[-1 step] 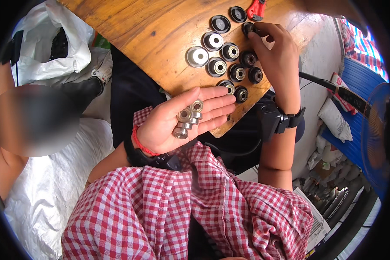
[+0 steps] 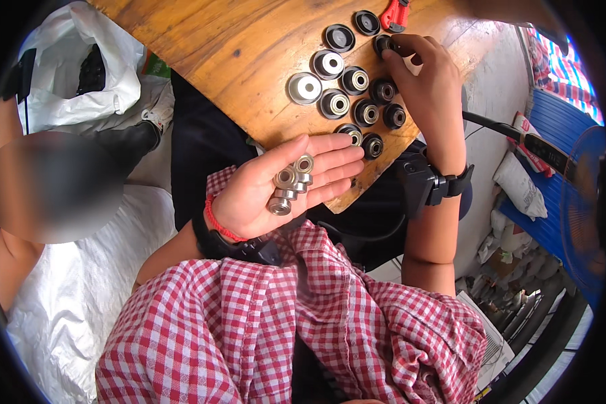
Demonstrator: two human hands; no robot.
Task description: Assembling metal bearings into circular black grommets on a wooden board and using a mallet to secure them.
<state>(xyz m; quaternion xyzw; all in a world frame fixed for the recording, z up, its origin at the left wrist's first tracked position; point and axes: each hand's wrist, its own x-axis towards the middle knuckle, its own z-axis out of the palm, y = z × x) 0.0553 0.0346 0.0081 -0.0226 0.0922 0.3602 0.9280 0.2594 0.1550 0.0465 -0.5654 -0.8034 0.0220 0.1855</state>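
a varnished wooden board with a pale grain [image 2: 236, 60] is seen across the far half of the view, its near edge running diagonally down toward the right. a white plastic sack [image 2: 67, 67] is set at the far left, beside the board, and a red-and-white checked shirt [image 2: 283, 337] fills the near middle. a blue fan guard [image 2: 586, 202] is seen at the right rim.

on the board, a cluster of round black rubber wheels with metal bearing centres [image 2: 357, 87] is laid out in loose rows, most of them touching or just beside one another. a larger silver disc-shaped wheel [image 2: 304, 88] is placed at the left of the cluster. a red-handled tool [image 2: 395, 13] is seen at the far edge, only partly in view.

the left hand [image 2: 283, 185] is held palm up, fingers apart and flat, just at the near edge of the board. a small heap of silver ring-shaped metal bearings [image 2: 289, 185] is carried loose in the palm, stacked against each other; nothing is clamped. a red cord [image 2: 219, 222] is worn at that wrist.

the right hand [image 2: 427, 74] is laid over the right side of the cluster, its fingertips [image 2: 390, 57] pressed together on one black wheel [image 2: 382, 43] at the far end. a black watch [image 2: 451, 185] is strapped to that wrist.
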